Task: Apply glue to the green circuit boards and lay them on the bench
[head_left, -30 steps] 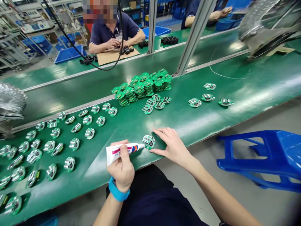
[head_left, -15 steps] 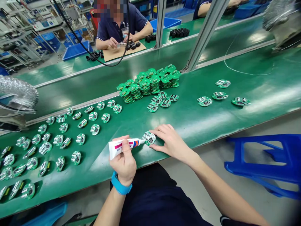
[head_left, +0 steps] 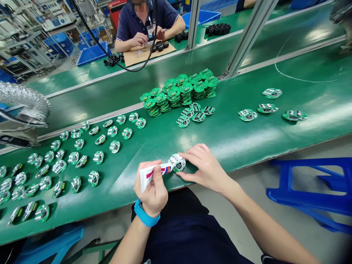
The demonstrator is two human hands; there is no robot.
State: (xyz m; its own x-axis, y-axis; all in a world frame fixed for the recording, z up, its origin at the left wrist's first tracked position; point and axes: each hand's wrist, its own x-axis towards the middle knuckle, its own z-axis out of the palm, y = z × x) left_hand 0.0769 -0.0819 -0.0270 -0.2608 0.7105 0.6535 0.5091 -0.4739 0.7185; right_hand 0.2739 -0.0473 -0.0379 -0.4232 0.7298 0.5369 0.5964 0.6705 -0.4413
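My left hand (head_left: 154, 187) is closed round a white glue tube (head_left: 150, 176) with coloured print, its thumb pressing on the side. The tube's tip lies over the left part of a small round circuit board (head_left: 178, 162); whether it touches cannot be made out. My right hand (head_left: 202, 167) grips that board by its right edge between thumb and fingers, near the front of the green bench (head_left: 220, 141). Loose circuit boards (head_left: 114, 146) are spread in rows to the left. Beyond my hands lies a small group of boards (head_left: 187, 112), with stacked green boards (head_left: 174, 93) behind it.
More boards (head_left: 267, 108) lie to the right. A metal post (head_left: 246, 40) rises at the bench's back, and a black cable (head_left: 137, 69) hangs in front. A silver duct (head_left: 24, 101) stands left, a blue stool (head_left: 310, 187) right. A co-worker (head_left: 150, 25) sits across.
The tube's tip has moved right, over the board, and the tube is tilted more. The right hand still grips the board. The whole view has shifted slightly.
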